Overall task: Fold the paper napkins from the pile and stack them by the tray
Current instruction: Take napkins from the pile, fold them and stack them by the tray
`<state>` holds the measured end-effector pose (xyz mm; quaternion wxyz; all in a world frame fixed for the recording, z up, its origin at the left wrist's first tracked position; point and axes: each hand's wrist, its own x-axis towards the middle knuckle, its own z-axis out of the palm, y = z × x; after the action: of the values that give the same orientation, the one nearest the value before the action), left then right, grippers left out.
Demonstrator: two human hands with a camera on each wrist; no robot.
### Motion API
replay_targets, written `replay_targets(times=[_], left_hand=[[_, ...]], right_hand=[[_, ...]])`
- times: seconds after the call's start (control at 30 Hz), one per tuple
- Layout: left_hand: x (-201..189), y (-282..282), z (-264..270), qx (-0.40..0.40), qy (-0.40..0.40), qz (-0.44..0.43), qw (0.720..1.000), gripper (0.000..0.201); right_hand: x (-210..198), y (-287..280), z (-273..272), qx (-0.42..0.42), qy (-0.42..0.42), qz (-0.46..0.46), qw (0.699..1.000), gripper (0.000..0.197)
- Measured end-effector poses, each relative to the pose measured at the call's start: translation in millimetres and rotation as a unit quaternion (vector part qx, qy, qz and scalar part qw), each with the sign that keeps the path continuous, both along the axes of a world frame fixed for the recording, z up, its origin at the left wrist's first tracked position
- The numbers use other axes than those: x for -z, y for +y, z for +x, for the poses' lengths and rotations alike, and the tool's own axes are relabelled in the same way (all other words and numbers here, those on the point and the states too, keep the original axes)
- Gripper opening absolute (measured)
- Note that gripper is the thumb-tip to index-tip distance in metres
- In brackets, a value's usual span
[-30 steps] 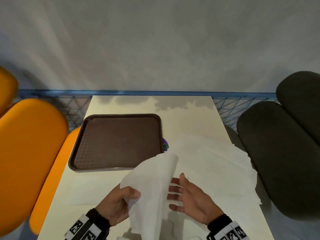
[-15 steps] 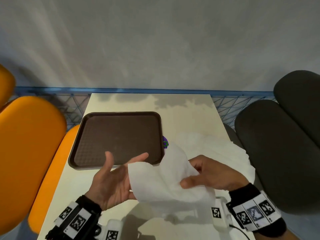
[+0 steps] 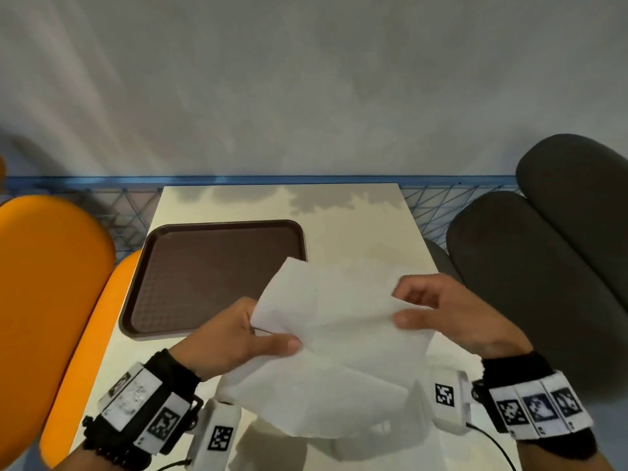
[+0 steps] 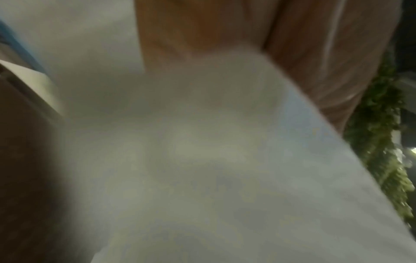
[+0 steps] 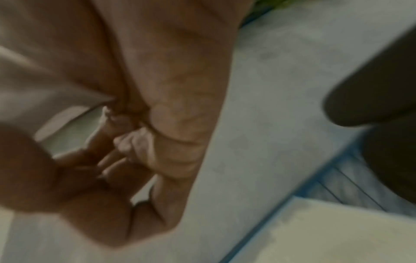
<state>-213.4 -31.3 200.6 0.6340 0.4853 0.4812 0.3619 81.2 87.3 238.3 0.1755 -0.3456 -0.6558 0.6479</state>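
Napkin [image 3: 333, 321] now between both hands (left newly gripping)

The brown tray [image 3: 210, 277] blocks ahead of the left hand [image 3: 231, 338]; bare table [image 3: 356, 215] lies open past both hands.

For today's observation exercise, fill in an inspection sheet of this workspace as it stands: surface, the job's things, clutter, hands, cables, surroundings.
Surface: pale table, shadow patches at its far end.
Job's things: one white napkin held up between both hands, above the table; napkin pile behind it, mostly hidden; brown tray at the left holds nothing; no folded stack seen beside it.
Clutter: nothing seen.
Hands: left hand pinches the napkin's left side, thumb on top; right hand pinches its right edge.
Cables: a thin black cable runs from the right wrist unit.
Surroundings: orange seats left, dark seats right, blue mesh rail, grey wall.
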Motion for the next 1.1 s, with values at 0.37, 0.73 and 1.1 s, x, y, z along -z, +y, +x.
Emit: replay_targets(times=[0.37, 0.73, 1.1], left_hand=[[-9, -10, -30, -0.121, -0.002, -0.016, 0.992, 0.037], [-40, -9, -65, -0.039, 0.052, 0.174, 0.983, 0.033], [-55, -12, -27, -0.012, 0.365, 0.328, 0.871, 0.015]], right_hand=[[41, -55, -49, 0.13, 0.08, -0.052, 0.987, 0.023], [40, -43, -40, 0.08, 0.191, 0.118, 0.971, 0.043], [30, -51, -46, 0.111, -0.048, 0.362, 0.924, 0.018]])
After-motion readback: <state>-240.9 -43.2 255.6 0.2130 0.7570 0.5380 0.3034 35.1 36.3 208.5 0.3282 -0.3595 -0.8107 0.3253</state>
